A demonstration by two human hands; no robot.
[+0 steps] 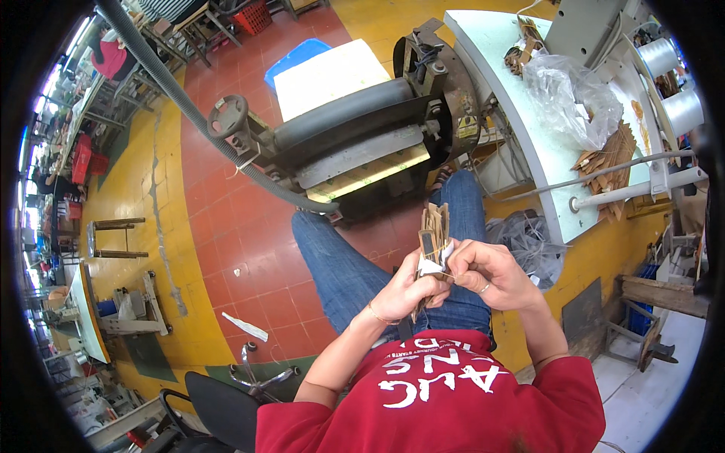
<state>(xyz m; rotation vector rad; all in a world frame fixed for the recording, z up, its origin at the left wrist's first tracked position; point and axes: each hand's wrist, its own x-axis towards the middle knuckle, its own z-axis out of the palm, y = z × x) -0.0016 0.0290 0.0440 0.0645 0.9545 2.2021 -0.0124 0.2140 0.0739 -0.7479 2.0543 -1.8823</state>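
Above my lap my left hand (411, 293) is closed round the lower part of a bundle of flat brown strips (433, 226). The strips stand roughly upright, their upper ends uneven. A white wrap (430, 266), perhaps paper, goes round the middle of the bundle. Beside it, my right hand (495, 273) is closed, with thumb and forefinger pinched on a thin yellowish band at the wrap. Whether the band circles the whole bundle is hidden by my fingers.
Ahead stands a machine with a dark roller (343, 113) and a handwheel (228, 115). A grey hose (162, 75) arches down to it. On the pale table (555, 185) at right lie a clear plastic bag (570, 98) and brown strips (615, 162). A black chair (223, 408) stands behind left.
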